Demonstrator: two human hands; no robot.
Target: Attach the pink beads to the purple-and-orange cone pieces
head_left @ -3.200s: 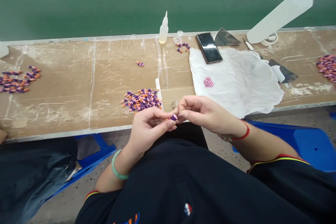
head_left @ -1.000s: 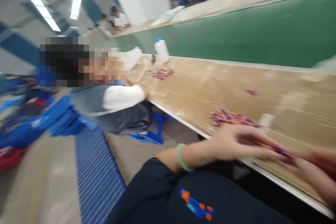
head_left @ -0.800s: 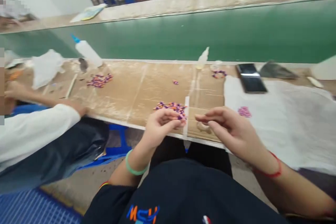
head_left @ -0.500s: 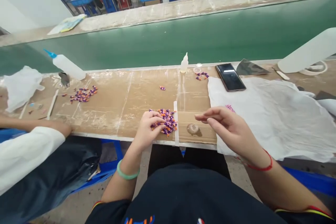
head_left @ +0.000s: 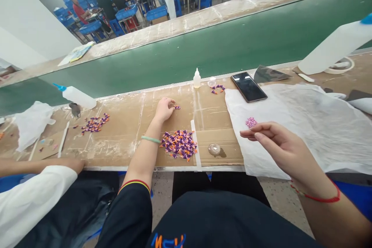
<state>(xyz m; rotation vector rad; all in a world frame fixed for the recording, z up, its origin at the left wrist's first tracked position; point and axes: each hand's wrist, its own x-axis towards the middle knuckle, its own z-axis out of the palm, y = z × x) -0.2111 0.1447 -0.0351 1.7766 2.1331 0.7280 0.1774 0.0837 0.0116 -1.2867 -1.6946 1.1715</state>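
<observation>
My left hand (head_left: 165, 109) reaches out over the cardboard, its fingertips bent beside a small purple-and-orange piece (head_left: 177, 107). The fingers look parted; whether they touch the piece is hard to see. Nearer to me lies a pile of similar purple-and-orange pieces (head_left: 179, 144). My right hand (head_left: 274, 139) hovers over the white cloth (head_left: 293, 112) with its fingers stretched out and thumb apart, and nothing visible in it. Close to its fingertips sits a small heap of pink bits (head_left: 251, 122). A small round clear item (head_left: 214, 149) rests on the cardboard between pile and cloth.
A small dropper bottle (head_left: 197, 78), a short row of pieces (head_left: 217, 88) and a phone (head_left: 249, 86) stand along the back. Large white bottles (head_left: 79, 97) lean at both sides. A neighbour's arm (head_left: 58, 165) rests at left, near another pile (head_left: 94, 124).
My left hand has left the big pile and moved forward to the lone piece. My right hand has shifted right, away from the round clear item. The view has tilted up.
</observation>
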